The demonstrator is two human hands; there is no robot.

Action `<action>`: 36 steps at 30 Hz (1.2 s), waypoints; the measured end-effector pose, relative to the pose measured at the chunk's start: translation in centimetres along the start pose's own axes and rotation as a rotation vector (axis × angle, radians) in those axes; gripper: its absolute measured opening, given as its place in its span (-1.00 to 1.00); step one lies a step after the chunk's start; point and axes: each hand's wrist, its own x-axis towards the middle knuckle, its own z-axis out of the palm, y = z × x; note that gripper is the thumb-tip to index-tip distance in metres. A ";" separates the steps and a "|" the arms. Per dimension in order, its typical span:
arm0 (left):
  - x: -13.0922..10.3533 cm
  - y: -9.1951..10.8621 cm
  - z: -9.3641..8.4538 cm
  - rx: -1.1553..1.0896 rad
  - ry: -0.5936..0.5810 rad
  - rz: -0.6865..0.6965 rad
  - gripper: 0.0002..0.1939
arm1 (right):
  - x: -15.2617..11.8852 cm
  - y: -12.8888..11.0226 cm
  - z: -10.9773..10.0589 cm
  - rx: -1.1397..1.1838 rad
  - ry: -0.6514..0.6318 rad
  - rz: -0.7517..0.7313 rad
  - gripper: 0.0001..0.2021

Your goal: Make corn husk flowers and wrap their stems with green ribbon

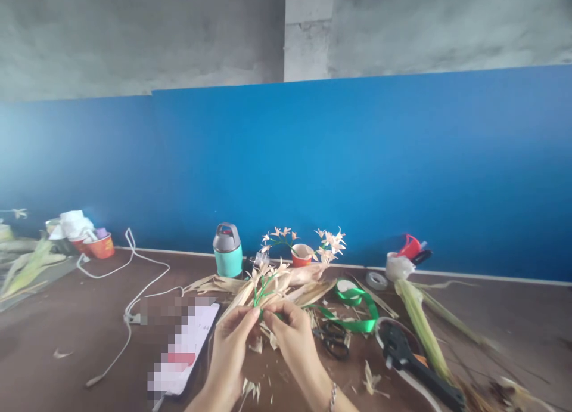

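In front of me, both hands meet at the green stem [260, 293] of a spray of pale husk flowers [268, 272]. My left hand [235, 334] pinches that stem between thumb and fingers. Close beside it, my right hand [290, 331] is closed, with a bit of green ribbon [364, 325] showing at its fingers. The ribbon trails right to loose loops on the table. Dried corn husks [308, 293] lie behind the hands, and black scissors [335, 340] rest to the right. The fingers partly hide the stem's lower end.
A phone [196, 346] and white cable [134, 299] lie left. Behind stand a turquoise flask [228, 260] and a paper cup [302, 256] by more flowers. At right are a tape roll [376, 281], a black-handled tool [415, 364] and a green husk bundle [420, 322].
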 end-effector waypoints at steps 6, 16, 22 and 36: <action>0.1 0.5 0.3 -0.107 0.010 -0.039 -0.71 | 0.9 0.9 -0.5 0.203 -0.201 0.184 -0.76; 0.0 1.3 0.2 -0.445 -0.071 -0.474 -0.89 | 1.6 1.2 -1.8 0.594 -0.529 0.335 -0.82; 0.0 1.5 0.1 -0.497 -0.138 -0.651 -0.73 | 1.6 0.8 -2.2 0.581 -0.592 0.307 -0.78; 0.3 1.2 -0.1 0.373 -0.209 -0.091 -0.77 | 2.0 0.9 -2.2 0.309 -0.354 0.279 -0.81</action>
